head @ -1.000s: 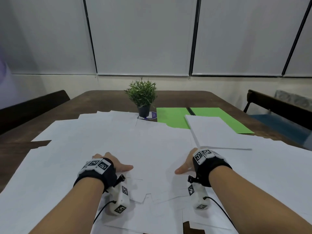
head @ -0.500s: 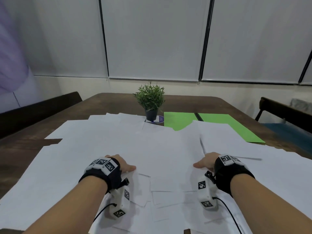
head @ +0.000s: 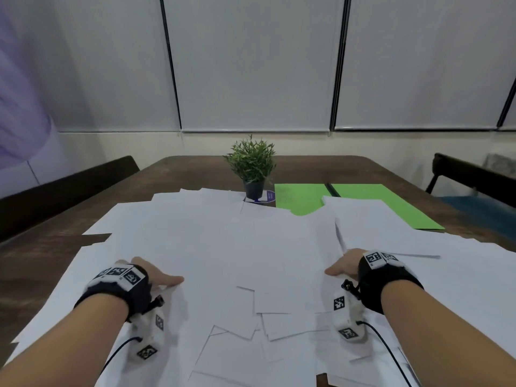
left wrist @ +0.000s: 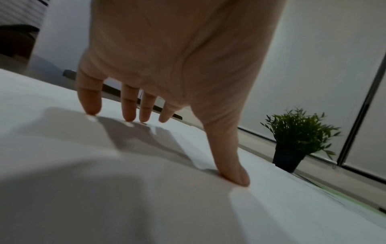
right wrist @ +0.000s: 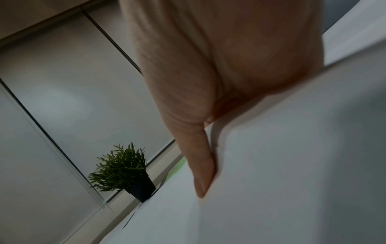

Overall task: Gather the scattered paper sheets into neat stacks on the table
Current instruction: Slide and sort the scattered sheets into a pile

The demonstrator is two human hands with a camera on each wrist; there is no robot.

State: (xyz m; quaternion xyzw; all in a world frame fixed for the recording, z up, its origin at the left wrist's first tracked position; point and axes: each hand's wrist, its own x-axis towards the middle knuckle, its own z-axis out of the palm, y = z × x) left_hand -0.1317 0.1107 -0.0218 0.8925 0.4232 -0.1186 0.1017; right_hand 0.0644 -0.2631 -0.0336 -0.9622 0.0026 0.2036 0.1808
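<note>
With my left hand (head: 156,276) pressing flat, fingers extended, and my right hand (head: 344,265) pinching white sheets (head: 223,247), a quick pull could crease them or scatter the pile.

White paper sheets (head: 223,247), green sheets (head: 301,198), dark brown table (head: 50,247), green plant (head: 251,160) in black pot (head: 253,189), black wristbands (head: 134,291) with black-and-white square-patterned tags (head: 373,258)
</note>
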